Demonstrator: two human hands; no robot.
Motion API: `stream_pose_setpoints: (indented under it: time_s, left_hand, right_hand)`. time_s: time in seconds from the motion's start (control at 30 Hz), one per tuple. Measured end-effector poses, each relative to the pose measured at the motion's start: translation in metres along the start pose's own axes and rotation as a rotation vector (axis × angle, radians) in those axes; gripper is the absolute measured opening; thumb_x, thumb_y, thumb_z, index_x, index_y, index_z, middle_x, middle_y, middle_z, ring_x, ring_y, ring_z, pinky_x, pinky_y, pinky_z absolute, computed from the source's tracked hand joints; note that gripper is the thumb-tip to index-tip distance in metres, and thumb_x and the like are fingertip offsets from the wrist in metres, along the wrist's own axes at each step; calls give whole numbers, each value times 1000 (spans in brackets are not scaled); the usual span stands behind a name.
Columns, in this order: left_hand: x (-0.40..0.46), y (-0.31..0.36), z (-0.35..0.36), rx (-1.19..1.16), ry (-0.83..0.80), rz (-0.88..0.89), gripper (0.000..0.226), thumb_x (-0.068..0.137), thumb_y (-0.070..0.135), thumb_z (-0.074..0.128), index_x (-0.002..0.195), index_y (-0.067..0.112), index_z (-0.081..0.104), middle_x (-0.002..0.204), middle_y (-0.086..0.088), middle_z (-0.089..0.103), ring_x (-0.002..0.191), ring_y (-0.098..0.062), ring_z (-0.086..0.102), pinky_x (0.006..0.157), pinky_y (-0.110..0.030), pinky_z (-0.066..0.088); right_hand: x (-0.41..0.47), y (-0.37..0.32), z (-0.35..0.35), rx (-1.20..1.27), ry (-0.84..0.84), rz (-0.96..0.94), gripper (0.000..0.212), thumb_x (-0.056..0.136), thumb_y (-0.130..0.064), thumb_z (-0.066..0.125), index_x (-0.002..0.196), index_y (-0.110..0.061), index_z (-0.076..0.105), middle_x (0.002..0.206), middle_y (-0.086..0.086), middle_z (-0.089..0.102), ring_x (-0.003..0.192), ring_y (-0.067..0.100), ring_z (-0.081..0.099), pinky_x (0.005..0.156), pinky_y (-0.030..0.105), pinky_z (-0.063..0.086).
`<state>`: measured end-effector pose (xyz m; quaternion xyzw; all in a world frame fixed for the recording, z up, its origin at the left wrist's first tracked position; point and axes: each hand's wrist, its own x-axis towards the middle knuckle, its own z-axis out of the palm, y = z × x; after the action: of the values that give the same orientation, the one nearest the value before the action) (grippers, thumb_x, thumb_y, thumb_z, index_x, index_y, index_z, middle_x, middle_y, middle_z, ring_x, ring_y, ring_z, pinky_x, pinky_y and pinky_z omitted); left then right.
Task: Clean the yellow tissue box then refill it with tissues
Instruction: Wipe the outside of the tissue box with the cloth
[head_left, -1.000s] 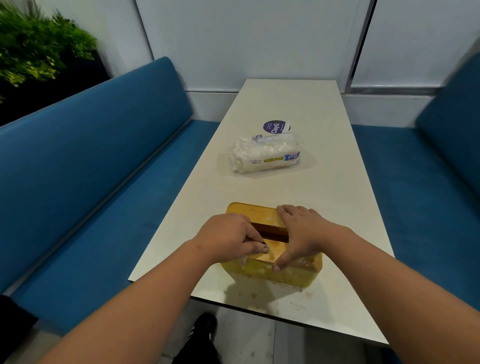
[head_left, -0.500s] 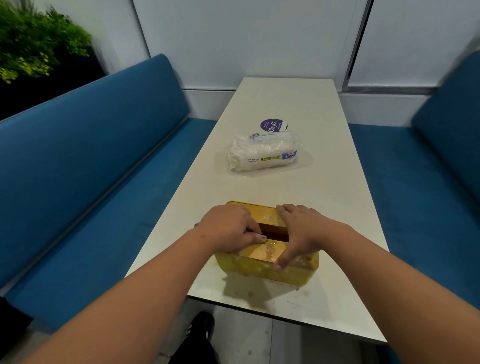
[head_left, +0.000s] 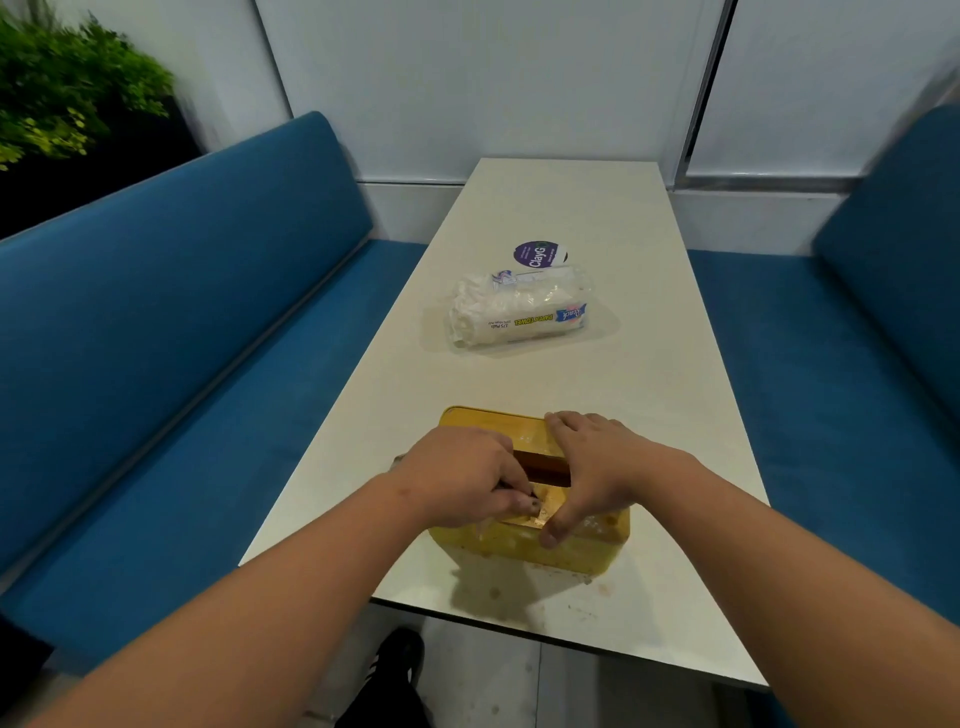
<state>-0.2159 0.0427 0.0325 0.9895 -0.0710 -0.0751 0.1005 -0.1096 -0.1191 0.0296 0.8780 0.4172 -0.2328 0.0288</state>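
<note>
Up close, both hands worked on the yellow rectangular tissue box (head_left: 524, 540) at the counter's (head_left: 649, 405) near edge.
Left hand (head_left: 460, 480) fingers curled at its slot; right hand (head_left: 597, 467) gripped its top; clear plastic paper-towel pack (head_left: 519, 309) lay mid-counter.

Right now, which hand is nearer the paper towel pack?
Right, narrowly. The right hand reaches the yellow tissue box's far edge toward the paper towel pack; the left hand sits nearer the person.
</note>
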Motion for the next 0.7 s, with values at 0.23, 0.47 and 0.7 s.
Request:
stream_pose_setpoints:
  time_s: [0.23,0.47,0.7]
  left_hand:
    - [6,7,7,-29,65,-18,33,93,60,50,112,43,71,90,14,58,82,-5,54,68,-30,46]
    - [-8,-10,0,-64,45,-40,31,92,58,52,108,39,71,94,15,63,87,-5,55,75,-32,50]
    - [-1,1,4,-102,36,44,30,93,54,54,106,34,72,100,14,62,82,-2,50,74,-30,47]
  right_hand:
    - [-3,5,-3,-14,-41,-18,148,49,-72,80,155,-17,-7,164,-1,0,149,24,6,120,37,14]
    - [-2,5,-2,-20,-47,-14,148,49,-73,80,155,-19,-7,164,-2,1,149,24,7,120,40,17]
    - [-2,3,-5,-31,-47,-5,149,48,-73,80,156,-17,-6,164,-1,2,148,24,9,120,39,18]
